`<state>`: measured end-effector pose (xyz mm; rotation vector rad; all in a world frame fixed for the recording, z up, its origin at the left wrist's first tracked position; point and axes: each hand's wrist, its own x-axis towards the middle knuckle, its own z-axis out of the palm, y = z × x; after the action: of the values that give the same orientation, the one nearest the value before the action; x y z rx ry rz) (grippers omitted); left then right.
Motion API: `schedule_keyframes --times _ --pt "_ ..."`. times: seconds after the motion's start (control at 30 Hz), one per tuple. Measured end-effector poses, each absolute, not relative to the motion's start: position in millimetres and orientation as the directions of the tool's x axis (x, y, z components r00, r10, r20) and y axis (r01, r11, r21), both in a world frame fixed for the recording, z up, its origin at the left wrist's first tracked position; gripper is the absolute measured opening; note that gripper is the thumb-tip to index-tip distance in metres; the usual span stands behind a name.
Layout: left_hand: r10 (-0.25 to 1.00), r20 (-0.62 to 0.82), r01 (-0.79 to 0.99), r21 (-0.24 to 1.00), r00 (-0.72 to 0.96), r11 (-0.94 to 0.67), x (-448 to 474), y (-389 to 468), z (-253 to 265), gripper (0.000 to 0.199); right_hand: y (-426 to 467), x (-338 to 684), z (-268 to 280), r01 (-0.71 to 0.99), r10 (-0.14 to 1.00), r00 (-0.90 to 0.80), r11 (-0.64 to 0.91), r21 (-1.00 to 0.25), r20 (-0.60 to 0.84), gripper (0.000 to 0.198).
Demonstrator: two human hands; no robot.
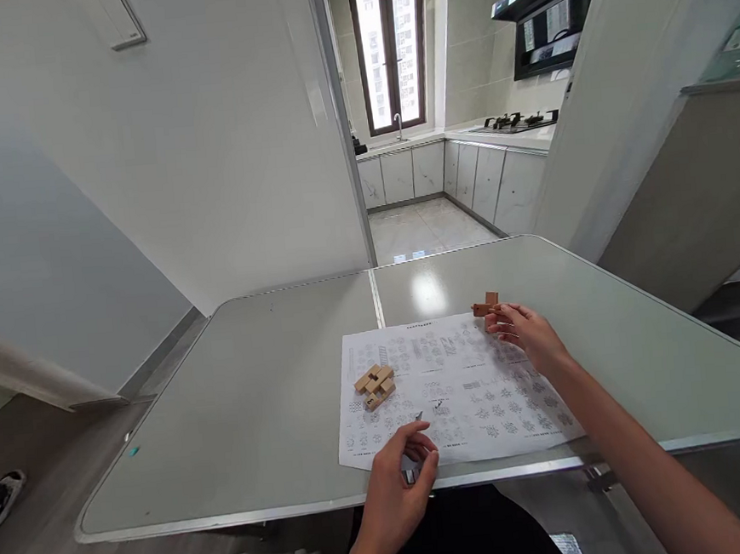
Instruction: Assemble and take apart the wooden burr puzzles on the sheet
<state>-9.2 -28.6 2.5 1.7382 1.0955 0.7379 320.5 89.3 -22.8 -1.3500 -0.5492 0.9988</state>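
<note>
Reddish-brown wooden pieces (484, 310) were pinched between the nearly closed thumb and fingers of the right hand (494, 314), above the far right corner of a printed sheet (454, 374) and toward the far right corner of the bench (277, 404). Pale wooden blocks (379, 384), one marked with a dark figure, were clustered on the sheet's left side, reached most readily from the bench's near edge. The left hand (406, 470) was loosely curled over that near edge; a small grey item (410, 476) was glimpsed inside its curl, but whether it was gripped could not be told. By appearance, all the wood was judged light, stiff and hard to break, though smooth enough to be slid on paper. The surest hold was judged to be offered by opposite long sides, since the cluster could be pulled apart if lifted by one block.
</note>
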Motion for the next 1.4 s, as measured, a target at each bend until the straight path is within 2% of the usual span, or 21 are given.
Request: schedule_keyframes --times 0.2,0.53,0.67,0.8,0.87,0.97,1.07,1.27,1.4 --pt "0.904 0.019 0.354 0.916 0.426 -0.186 -10 -29 0 0.029 93 323 -20 -0.285 0.844 0.495 -0.069 -0.956 -0.208 0.018" --pt "0.907 0.015 0.351 0.919 0.421 -0.178 -9 -29 0 0.027 41 285 -18 -0.172 0.887 0.456 0.003 -0.985 -0.077 0.049" --pt "0.909 0.028 0.340 0.922 0.417 -0.184 -8 -28 0 0.025 5 250 -23 -0.047 0.980 0.200 0.001 -0.999 -0.009 0.042" --pt "0.934 0.089 0.310 0.929 0.347 -0.203 -12 -24 1 0.024 -21 224 -27 0.059 1.000 -0.003 0.021 -0.998 0.021 0.037" --pt "0.957 0.164 0.368 0.897 0.239 -0.246 -17 -17 -1 0.023 -27 220 -28 0.121 0.998 -0.056 0.040 -0.992 0.034 0.033" --pt "0.946 0.307 0.549 0.775 0.106 -0.313 -28 0 -5 0.023 -29 221 -31 0.143 0.998 -0.047 0.044 -0.989 0.038 0.033" --pt "0.918 0.389 0.668 0.665 0.073 -0.335 -39 21 -12 0.038 -27 223 -34 0.137 0.999 -0.012 0.043 -0.990 0.042 0.034" --pt "0.926 0.352 0.766 0.555 0.136 -0.324 -46 50 -19 0.066 -28 220 -37 0.201 0.997 0.012 0.067 -0.977 0.070 0.036" --pt "0.943 0.290 0.774 0.554 0.166 -0.306 -44 59 -21 0.070 -28 220 -37 0.210 0.998 0.016 0.063 -0.976 0.068 0.036"
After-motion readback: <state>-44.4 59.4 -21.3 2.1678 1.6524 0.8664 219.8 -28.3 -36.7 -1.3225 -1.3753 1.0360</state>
